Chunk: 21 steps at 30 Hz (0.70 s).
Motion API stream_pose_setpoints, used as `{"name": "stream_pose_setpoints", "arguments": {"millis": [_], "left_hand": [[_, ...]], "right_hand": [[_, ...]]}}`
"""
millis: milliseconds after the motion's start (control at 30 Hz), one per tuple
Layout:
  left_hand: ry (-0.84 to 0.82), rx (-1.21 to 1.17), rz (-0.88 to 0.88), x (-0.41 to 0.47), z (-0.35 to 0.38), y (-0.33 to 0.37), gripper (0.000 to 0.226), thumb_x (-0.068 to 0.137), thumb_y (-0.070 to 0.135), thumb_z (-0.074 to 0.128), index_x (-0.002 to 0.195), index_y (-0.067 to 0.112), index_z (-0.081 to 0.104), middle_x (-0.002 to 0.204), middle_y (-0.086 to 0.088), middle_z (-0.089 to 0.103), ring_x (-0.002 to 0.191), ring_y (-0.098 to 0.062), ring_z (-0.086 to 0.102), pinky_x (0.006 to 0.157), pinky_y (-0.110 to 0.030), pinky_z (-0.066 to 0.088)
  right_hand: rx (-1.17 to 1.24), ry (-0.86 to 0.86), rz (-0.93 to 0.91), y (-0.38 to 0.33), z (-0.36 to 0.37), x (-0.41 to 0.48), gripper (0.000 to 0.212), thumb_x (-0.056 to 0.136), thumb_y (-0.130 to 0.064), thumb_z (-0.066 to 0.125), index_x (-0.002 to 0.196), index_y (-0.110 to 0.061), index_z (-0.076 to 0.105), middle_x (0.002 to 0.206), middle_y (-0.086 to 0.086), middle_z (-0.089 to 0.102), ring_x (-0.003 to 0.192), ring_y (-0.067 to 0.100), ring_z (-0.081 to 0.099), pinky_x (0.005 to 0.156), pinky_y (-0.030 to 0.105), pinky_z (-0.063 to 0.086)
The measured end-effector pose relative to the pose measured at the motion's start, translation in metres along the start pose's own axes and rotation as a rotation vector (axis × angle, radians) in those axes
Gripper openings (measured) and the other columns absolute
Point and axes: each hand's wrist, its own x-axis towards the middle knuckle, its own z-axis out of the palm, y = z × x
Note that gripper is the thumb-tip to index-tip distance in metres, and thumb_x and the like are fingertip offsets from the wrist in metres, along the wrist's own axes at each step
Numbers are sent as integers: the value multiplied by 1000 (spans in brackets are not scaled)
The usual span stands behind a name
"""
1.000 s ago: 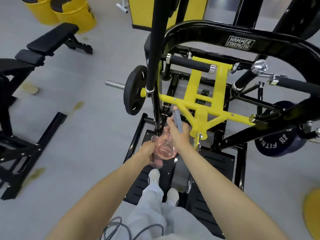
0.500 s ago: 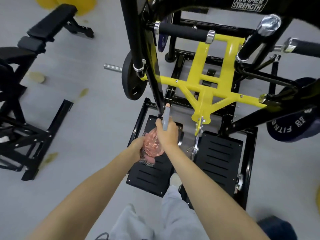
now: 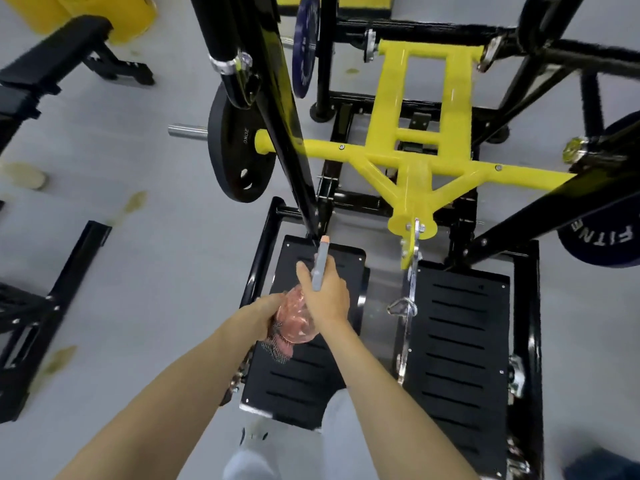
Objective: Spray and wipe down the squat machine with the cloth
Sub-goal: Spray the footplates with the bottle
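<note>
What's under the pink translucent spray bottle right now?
Under the pink translucent spray bottle: a dark checked cloth bunched in the left hand, then the black slotted footplate. The right hand grips its neck; how much cloth sits behind it is hidden.

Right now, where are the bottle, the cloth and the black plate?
bottle (image 3: pixel 295 319): head view, on its pink see-through body.
cloth (image 3: pixel 277 353): head view, on the checked corner hanging below the bottle.
black plate (image 3: pixel 230 150): head view, on its flat face left of the black bar.

The black weight plate reads "20KG"; the right-hand blue plate reads "FITNE".
</note>
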Motion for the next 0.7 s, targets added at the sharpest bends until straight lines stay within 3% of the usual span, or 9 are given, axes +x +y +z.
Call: {"name": "stream_pose_setpoints", "arguments": {"millis": [67, 133, 200, 267, 367, 400, 533, 633, 700], "left_hand": [[-26, 91, -7, 28, -6, -1, 30, 95, 29, 57, 82, 5, 66, 70, -9, 73, 61, -22, 71, 59, -30, 55], [-56, 208, 5, 62, -13, -6, 29, 92, 32, 61, 84, 5, 67, 79, -11, 74, 75, -26, 72, 74, -38, 57], [-107, 261, 36, 100, -20, -19, 29, 92, 34, 61, 87, 6, 67, 100, -18, 72, 95, -37, 67, 87, -53, 53], [-124, 252, 50, 138, -28, -34, 29, 95, 30, 54, 84, 6, 65, 107, -20, 68, 97, -41, 64, 76, -52, 55], [-103, 97, 41, 184, -47, -65, 30, 97, 22, 49, 76, 5, 64, 85, -12, 70, 82, -27, 64, 69, -33, 51], [-111, 53, 54, 194, -52, -74, 28, 96, 21, 51, 77, 6, 65, 78, -11, 71, 76, -26, 64, 70, -32, 51], [-130, -73, 94, 235, -71, -108, 24, 96, 28, 53, 81, 10, 61, 87, -14, 66, 72, -22, 60, 69, -34, 52], [36, 63, 110, 293, -91, -130, 61, 78, 65, 54, 99, 10, 71, 98, -11, 71, 88, -24, 65, 87, -36, 53], [113, 54, 123, 333, -106, -135, 62, 90, 55, 46, 117, 2, 64, 115, -14, 66, 98, -25, 60, 90, -30, 47]], "right_hand": [[6, -42, 40, 27, 21, 14, 51, 86, -50, 61, 126, -21, 45, 73, -18, 54, 73, 7, 56, 69, 29, 44], [61, -59, 104, 56, 45, 27, 64, 80, -46, 69, 132, -26, 38, 83, -19, 55, 88, 12, 60, 80, 34, 49], [177, -14, 130, 87, 77, 36, 68, 77, -37, 73, 134, -29, 36, 90, -18, 56, 93, 13, 60, 84, 34, 49], [267, 39, 139, 112, 110, 45, 65, 78, -29, 73, 132, -30, 37, 92, -14, 57, 91, 12, 59, 78, 28, 46], [323, 69, 181, 140, 156, 56, 51, 80, -16, 66, 125, -26, 44, 85, -6, 56, 73, 11, 56, 63, 22, 43], [339, 71, 201, 147, 168, 61, 48, 79, -12, 63, 122, -25, 46, 84, -5, 54, 69, 11, 54, 62, 23, 43], [373, 64, 296, 177, 211, 84, 42, 77, -6, 59, 110, -30, 52, 77, -5, 52, 62, 14, 50, 69, 34, 47], [318, 31, 336, 199, 243, 98, 40, 74, -8, 59, 106, -32, 52, 77, -5, 52, 63, 14, 50, 69, 35, 46], [255, 48, 365, 207, 258, 109, 42, 72, -11, 59, 108, -31, 52, 80, -6, 55, 68, 15, 53, 77, 38, 50]]}}
